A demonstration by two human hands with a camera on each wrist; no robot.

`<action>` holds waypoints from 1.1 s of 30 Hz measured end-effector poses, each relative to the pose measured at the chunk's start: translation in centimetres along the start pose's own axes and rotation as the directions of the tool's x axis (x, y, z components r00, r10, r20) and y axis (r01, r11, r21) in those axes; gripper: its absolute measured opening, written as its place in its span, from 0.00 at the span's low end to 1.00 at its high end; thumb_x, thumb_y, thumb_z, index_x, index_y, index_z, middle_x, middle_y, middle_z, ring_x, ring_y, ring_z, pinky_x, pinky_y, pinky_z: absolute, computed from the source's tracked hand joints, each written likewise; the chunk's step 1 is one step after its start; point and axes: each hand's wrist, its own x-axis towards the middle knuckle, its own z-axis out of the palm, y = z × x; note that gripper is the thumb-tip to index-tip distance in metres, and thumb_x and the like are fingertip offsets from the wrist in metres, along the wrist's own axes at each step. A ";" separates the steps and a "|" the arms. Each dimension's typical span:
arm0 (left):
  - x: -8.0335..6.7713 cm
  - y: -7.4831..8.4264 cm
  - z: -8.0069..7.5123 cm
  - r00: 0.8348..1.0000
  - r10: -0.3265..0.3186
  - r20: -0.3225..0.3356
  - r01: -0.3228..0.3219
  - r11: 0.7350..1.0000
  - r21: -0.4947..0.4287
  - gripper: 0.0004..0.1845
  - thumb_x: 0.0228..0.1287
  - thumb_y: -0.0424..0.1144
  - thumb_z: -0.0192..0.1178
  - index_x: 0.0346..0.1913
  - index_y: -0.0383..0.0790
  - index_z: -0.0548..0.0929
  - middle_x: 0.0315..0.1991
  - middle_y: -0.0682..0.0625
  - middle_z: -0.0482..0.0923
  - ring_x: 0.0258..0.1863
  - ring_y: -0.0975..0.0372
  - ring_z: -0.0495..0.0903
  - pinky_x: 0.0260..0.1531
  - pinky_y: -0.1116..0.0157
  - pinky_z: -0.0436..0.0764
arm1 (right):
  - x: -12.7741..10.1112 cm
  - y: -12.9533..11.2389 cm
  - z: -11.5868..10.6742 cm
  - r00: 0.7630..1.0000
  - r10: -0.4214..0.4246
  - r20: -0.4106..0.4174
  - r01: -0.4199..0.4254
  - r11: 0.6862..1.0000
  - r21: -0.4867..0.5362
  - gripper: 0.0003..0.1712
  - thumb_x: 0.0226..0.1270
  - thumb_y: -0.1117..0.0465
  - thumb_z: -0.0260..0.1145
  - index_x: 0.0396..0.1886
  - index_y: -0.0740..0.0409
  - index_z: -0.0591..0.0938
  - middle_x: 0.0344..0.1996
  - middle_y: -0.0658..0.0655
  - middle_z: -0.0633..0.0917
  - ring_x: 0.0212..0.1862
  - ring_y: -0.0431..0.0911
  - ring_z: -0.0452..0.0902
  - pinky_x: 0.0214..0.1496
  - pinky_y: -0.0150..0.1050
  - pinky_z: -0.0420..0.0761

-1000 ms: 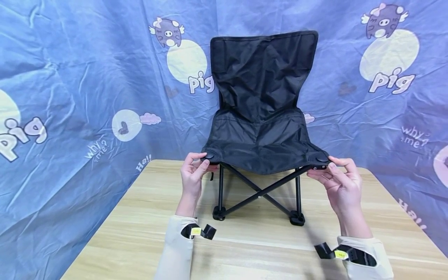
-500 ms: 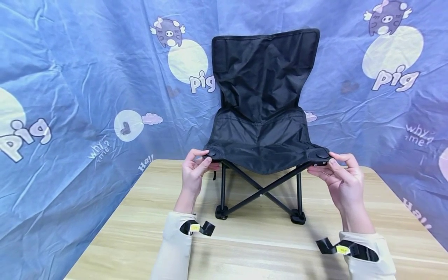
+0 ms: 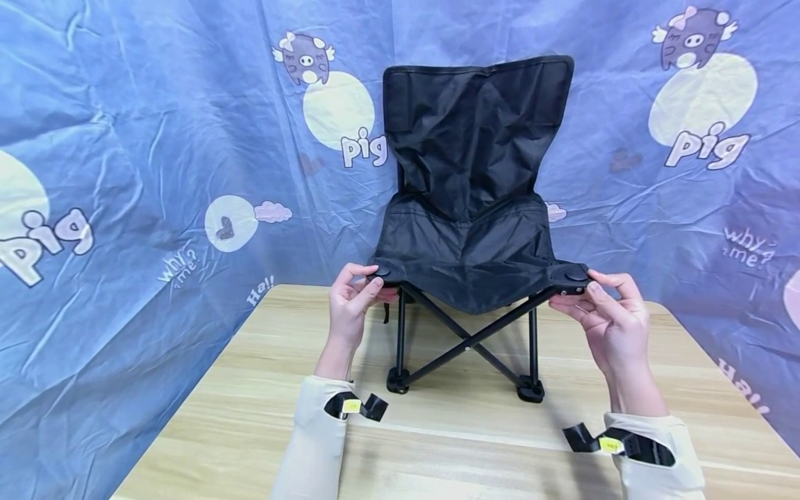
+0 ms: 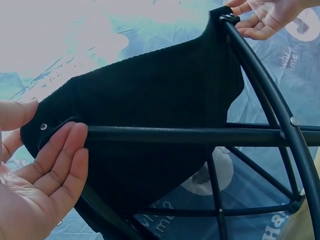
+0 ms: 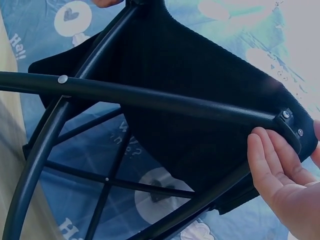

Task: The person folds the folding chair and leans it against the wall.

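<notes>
Black fabric folding chair [image 3: 469, 229], crossed metal legs

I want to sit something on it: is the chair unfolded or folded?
Unfolded. The chair stands upright on the table, seat spread, legs crossed wide; left hand and right hand pinch its front corners.

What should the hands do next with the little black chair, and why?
Probably push the two front corners a bit closer together. The left hand and right hand each pinch a front corner of the small black fabric folding chair, which stands on the light wooden table with its crossed legs spread.
</notes>
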 end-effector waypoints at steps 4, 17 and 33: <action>0.1 0.1 0.1 1.000 0.003 0.003 -0.003 1.000 0.003 0.15 0.64 0.20 0.52 0.42 0.43 0.80 0.28 0.46 0.87 0.25 0.58 0.87 0.30 0.62 0.88 | 0.1 0.1 0.2 1.000 -0.009 -0.017 0.009 1.000 -0.020 0.14 0.74 0.81 0.40 0.49 0.77 0.73 0.38 0.79 0.84 0.38 0.67 0.85 0.44 0.56 0.85; 0.6 0.1 0.9 1.000 0.005 -0.010 -0.005 1.000 -0.026 0.13 0.63 0.21 0.54 0.42 0.42 0.81 0.27 0.45 0.87 0.25 0.58 0.87 0.30 0.62 0.88 | 0.4 0.2 0.7 0.996 -0.039 -0.077 0.022 0.979 -0.203 0.14 0.75 0.78 0.44 0.48 0.70 0.76 0.36 0.72 0.86 0.35 0.61 0.87 0.42 0.49 0.87; 0.9 0.4 1.6 1.000 -0.007 -0.029 0.007 1.000 -0.002 0.15 0.63 0.21 0.53 0.41 0.44 0.81 0.28 0.46 0.87 0.25 0.57 0.87 0.31 0.62 0.88 | 0.8 0.2 1.4 0.987 -0.049 -0.152 -0.003 0.946 -0.323 0.14 0.76 0.77 0.45 0.45 0.66 0.78 0.34 0.68 0.87 0.33 0.57 0.88 0.39 0.47 0.88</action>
